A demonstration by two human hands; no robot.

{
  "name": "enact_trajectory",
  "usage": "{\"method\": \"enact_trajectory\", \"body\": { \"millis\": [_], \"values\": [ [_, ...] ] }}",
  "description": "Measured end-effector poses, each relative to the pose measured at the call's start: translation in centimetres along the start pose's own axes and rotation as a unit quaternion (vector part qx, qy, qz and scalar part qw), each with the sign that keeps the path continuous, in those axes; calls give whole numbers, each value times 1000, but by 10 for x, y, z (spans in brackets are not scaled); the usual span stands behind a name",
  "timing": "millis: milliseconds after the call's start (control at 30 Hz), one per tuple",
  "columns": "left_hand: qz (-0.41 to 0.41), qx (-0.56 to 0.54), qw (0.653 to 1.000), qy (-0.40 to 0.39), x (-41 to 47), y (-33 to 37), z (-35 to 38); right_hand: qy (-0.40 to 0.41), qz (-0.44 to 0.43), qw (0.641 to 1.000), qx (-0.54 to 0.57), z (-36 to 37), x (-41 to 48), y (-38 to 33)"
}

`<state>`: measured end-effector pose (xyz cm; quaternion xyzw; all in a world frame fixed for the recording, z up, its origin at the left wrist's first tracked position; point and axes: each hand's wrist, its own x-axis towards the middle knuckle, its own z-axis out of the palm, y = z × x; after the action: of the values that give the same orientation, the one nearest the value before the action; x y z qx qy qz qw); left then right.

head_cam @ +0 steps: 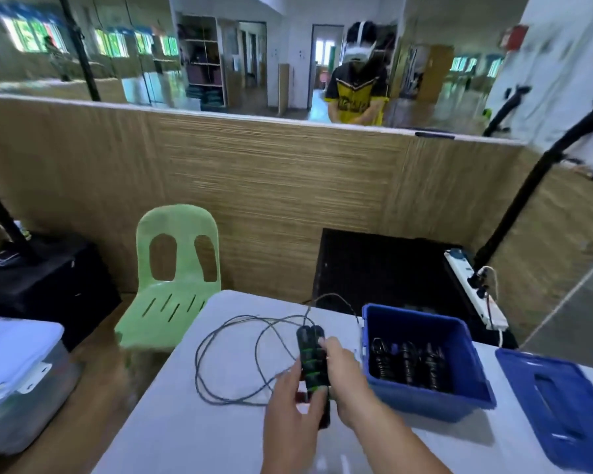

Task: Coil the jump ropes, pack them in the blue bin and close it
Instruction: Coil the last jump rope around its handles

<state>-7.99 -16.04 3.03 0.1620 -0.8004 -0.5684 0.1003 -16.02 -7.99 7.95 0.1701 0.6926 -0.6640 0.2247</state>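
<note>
Two black-and-green jump rope handles lie side by side over the white table, held together by both hands. My left hand grips their lower part from the left. My right hand wraps them from the right. Their grey rope spreads in loose loops on the table to the left. The blue bin stands open just right of my hands, with several coiled black ropes inside. Its blue lid lies flat at the far right.
A green plastic chair stands behind the table's left corner. A clear storage box with a white lid sits at the left. A black case, a black mat, a white power strip and tripod legs line the woven wall under a mirror.
</note>
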Motion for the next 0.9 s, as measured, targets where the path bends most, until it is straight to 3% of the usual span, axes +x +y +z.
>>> {"method": "enact_trajectory", "body": {
  "millis": [200, 400, 500, 600, 700, 767, 833, 900],
  "values": [
    [73, 85, 994, 8, -53, 22, 44, -57, 56, 994, 71, -48, -32, 7],
    [119, 91, 988, 44, -119, 52, 89, -146, 41, 986, 62, -117, -71, 18],
    [132, 129, 983, 20, -146, 59, 103, -143, 18, 990, -11, -152, -88, 24],
    [157, 103, 981, 53, -161, 68, 101, -153, -32, 980, -126, -185, -110, 22],
    [163, 55, 977, 123, -157, 89, 92, -134, -115, 939, -296, -209, -128, 14],
    [201, 28, 969, 141, -149, 120, 84, -100, -178, 891, -406, -222, -137, 7],
    [249, 44, 962, 107, -138, 150, 80, -82, -221, 818, -525, -232, -146, 0],
    [274, 85, 958, 13, -129, 172, 84, -67, -249, 748, -611, -240, -155, -7]
  ]
}}
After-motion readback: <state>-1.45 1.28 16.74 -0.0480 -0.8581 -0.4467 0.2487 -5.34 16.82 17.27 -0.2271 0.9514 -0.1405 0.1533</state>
